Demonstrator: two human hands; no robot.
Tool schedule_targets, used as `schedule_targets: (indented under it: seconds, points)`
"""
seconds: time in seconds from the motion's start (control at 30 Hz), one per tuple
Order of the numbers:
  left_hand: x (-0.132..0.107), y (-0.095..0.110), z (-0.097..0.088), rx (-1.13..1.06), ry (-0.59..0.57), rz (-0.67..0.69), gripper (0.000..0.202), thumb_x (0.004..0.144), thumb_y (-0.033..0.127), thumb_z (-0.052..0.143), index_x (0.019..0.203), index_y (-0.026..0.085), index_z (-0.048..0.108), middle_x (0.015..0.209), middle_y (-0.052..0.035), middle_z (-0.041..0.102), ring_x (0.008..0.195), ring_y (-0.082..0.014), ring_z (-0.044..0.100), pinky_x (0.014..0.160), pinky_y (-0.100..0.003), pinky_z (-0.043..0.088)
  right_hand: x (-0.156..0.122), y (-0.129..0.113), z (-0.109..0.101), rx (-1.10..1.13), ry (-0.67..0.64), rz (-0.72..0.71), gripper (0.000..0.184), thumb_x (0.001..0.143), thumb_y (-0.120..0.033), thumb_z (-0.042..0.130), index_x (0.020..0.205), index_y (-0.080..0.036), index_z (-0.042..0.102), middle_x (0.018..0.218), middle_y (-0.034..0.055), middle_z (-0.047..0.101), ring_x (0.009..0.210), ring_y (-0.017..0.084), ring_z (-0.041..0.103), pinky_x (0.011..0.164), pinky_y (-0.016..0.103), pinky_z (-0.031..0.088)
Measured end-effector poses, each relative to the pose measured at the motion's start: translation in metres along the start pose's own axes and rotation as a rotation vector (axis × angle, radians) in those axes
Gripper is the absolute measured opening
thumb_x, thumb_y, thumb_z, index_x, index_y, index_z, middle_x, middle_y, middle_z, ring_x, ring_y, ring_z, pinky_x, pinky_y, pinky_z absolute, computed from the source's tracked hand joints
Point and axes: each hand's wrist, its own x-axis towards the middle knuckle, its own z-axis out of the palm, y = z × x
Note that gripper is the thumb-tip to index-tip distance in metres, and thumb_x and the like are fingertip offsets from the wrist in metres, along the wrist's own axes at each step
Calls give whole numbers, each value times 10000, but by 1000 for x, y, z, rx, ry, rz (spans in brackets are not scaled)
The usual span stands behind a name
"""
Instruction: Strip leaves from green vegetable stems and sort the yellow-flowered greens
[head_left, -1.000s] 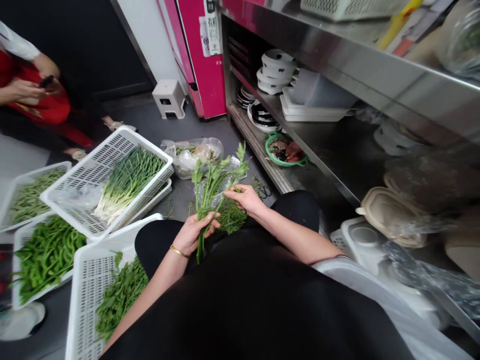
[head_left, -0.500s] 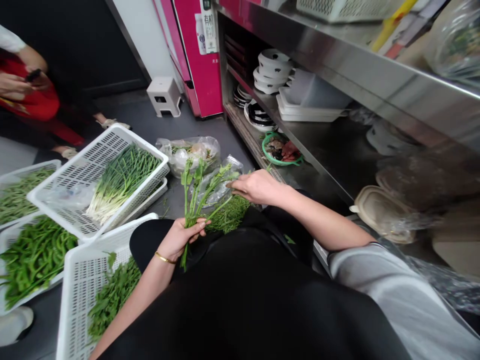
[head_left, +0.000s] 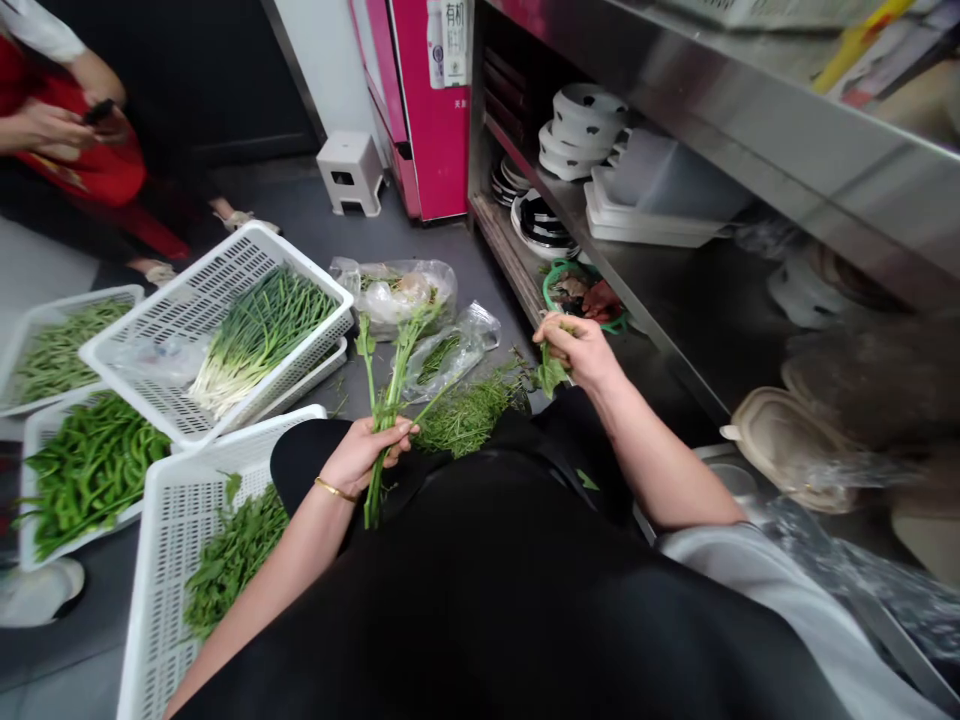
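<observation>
Closed round a small bunch of leafy green stems (head_left: 392, 395), my left hand (head_left: 367, 452) is in front of my lap. The stems stand nearly upright, and their lower ends stick out below the fist. Off to the right, my right hand (head_left: 576, 350) pinches a torn-off green leaf (head_left: 551, 371), which hangs beneath the fingers. A heap of thin green trimmings (head_left: 472, 412) lies on the floor between and beyond the hands. Behind it sits a clear plastic bag (head_left: 450, 350) with some greens inside.
Left are white crates with leafy greens (head_left: 232, 560), scallions (head_left: 259, 335), green peppers (head_left: 94, 470) and long beans (head_left: 71, 345). A steel shelf (head_left: 660, 270) with dishes stands right. A person (head_left: 82, 130) holds a phone near a stool (head_left: 351, 172).
My right hand has moved right, away from the bunch, with a leaf in its fingers. The left hand keeps its grip on the stems. The view has shifted slightly.
</observation>
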Motion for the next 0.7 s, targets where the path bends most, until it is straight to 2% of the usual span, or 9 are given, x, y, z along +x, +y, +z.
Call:
schedule_targets:
  seconds: [0.07, 0.13, 0.23, 0.3, 0.37, 0.47, 0.6, 0.63, 0.7]
  points:
    - [5, 1, 4, -5, -9, -13, 322, 568, 308, 781, 757, 73, 666, 548, -5, 541, 421, -30, 388, 359, -140, 235, -3, -14, 7, -103, -94, -75, 327, 906, -374, 394, 778, -155, 600, 773, 37, 594, 670, 108, 538, 618, 236, 412]
    - [9, 2, 12, 2, -38, -8, 317, 567, 307, 780, 743, 71, 661, 546, -3, 536, 413, -26, 371, 352, -142, 227, -6, -30, 27, -332, -312, -178, 306, 912, -350, 387, 824, -145, 597, 820, 64, 610, 735, 134, 555, 652, 250, 415]
    - [12, 5, 23, 22, -75, 5, 302, 581, 311, 773, 733, 80, 650, 542, -1, 533, 417, -30, 375, 352, -141, 214, -5, -44, 65, -669, -626, -321, 278, 919, -275, 356, 913, -111, 580, 861, 115, 618, 684, 150, 560, 587, 252, 387]
    - [10, 5, 28, 45, -106, 14, 298, 591, 315, 767, 728, 80, 647, 529, 0, 529, 410, -29, 366, 353, -143, 206, -3, -42, 82, -723, -792, -387, 252, 904, -206, 353, 894, -103, 583, 842, 124, 623, 656, 148, 560, 571, 251, 370]
    - [7, 4, 28, 54, -164, 18, 302, 601, 321, 761, 733, 73, 651, 511, 1, 523, 394, -25, 349, 352, -149, 190, -3, -36, 91, -609, -864, -400, 236, 886, -202, 378, 823, -115, 588, 792, 104, 626, 642, 141, 554, 578, 248, 366]
    - [3, 1, 24, 19, -233, 30, 314, 621, 332, 750, 770, 71, 662, 493, 9, 513, 377, -19, 334, 357, -153, 171, -6, -23, 89, -163, -734, -248, 244, 869, -285, 420, 737, -141, 566, 729, 52, 612, 641, 117, 537, 603, 231, 381]
    - [1, 0, 20, 25, -171, 44, 309, 626, 327, 753, 784, 75, 671, 501, 4, 542, 373, -17, 349, 354, -150, 192, -12, -9, 61, 496, -223, 255, 300, 848, -443, 419, 693, -186, 439, 562, -36, 462, 443, 72, 379, 431, 194, 300]
    - [2, 0, 20, 40, -147, 51, 306, 621, 320, 758, 787, 77, 675, 542, -14, 579, 398, -28, 394, 360, -151, 233, -14, -7, 52, 603, -157, 359, 323, 834, -484, 429, 688, -198, 399, 538, -52, 423, 404, 64, 324, 393, 190, 255]
    - [5, 0, 21, 53, -127, 57, 318, 613, 307, 766, 827, 86, 689, 697, -65, 658, 526, -71, 524, 432, -165, 366, -18, -5, 36, 704, -147, 493, 367, 801, -537, 465, 685, -206, 356, 532, -60, 412, 378, 55, 290, 368, 187, 209]
